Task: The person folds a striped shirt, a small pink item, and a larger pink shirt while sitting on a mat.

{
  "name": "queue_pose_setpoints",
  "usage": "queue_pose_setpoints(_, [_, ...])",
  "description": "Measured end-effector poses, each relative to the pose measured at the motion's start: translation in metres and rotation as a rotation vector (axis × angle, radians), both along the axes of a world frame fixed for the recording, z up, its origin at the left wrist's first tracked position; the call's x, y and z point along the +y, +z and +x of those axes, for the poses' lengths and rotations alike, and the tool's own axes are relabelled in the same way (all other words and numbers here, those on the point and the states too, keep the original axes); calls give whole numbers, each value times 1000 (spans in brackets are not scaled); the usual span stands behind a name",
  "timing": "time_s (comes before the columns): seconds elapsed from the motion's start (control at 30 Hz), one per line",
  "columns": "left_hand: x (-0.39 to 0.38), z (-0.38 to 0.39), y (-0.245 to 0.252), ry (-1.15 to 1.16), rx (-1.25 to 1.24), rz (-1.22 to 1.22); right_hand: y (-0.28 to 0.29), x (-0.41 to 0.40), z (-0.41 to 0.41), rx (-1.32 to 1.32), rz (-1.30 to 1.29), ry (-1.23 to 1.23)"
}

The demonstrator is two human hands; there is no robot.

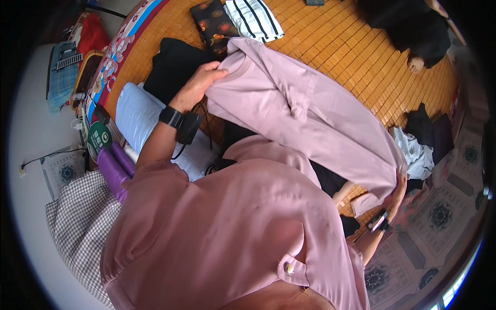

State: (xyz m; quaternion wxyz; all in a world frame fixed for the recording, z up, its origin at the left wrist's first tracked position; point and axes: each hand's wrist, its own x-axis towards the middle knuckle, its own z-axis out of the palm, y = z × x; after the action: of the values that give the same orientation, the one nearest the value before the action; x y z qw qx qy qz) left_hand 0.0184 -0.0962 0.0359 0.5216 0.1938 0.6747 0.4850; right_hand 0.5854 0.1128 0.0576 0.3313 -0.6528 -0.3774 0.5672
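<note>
A pink long garment (306, 104) stretches across the view over the woven mat, partly folded lengthwise. My left hand (199, 83) pinches its upper left end by a curved, collar-like edge, and a black band with a dark device sits on that wrist. At the lower right, my right hand (397, 193) is at the garment's other end, its fingers partly hidden by the cloth. Beyond the left hand lie a black folded cloth (174, 66), a dark patterned cloth (215, 27) and a white cloth with black stripes (255, 19).
Another person in black clothes (410, 31) is at the upper right on the woven mat (348, 46). Crumpled white cloth (414, 153) and dark clothes (420, 124) lie at the right. Pale blue bedding (135, 112) and a purple roll (114, 166) are at the left.
</note>
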Motion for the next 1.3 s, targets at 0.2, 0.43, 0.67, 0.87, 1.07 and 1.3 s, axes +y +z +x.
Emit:
queue_pose_setpoints(0.2, [-29,-2,-75,-74,377,-230,-53,-28,79,-262,-20,154])
queue_pose_setpoints(0.43, [22,-24,-48,50,774,-118,-49,9,8,-237,443,308])
queue_pose_setpoints(0.67, [80,-32,-50,-224,981,45,-5,-50,-218,-364,475,1174])
queue_pose_setpoints(0.87, [95,-31,-47,60,518,-16,-53,-42,-252,-573,645,1282])
queue_pose_setpoints(1.07, [97,-42,-67,114,530,-34,-57,-15,-241,-130,172,776])
queue_pose_setpoints(1.3, [73,-24,-41,111,137,124,-69,-31,-259,-146,5,724])
